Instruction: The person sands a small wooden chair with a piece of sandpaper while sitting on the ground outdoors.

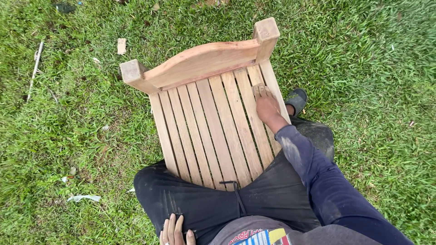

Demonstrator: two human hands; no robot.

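no packages, labels, signs or screens in view.

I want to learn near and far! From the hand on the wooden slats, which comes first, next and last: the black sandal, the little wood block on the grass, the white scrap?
From the right hand:
1. Black sandal, just right of it.
2. Wood block, upper left on the grass.
3. White scrap, lower left on the grass.

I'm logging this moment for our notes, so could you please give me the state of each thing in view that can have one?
Chair: lying on the grass, slats facing up, bare wood.
Right hand: flat on a slat, pressing a small pad; whether it grips is unclear.
Left hand: resting open on the thigh.
Sandal: on the foot, beside the chair.
Wood block: loose on the grass.
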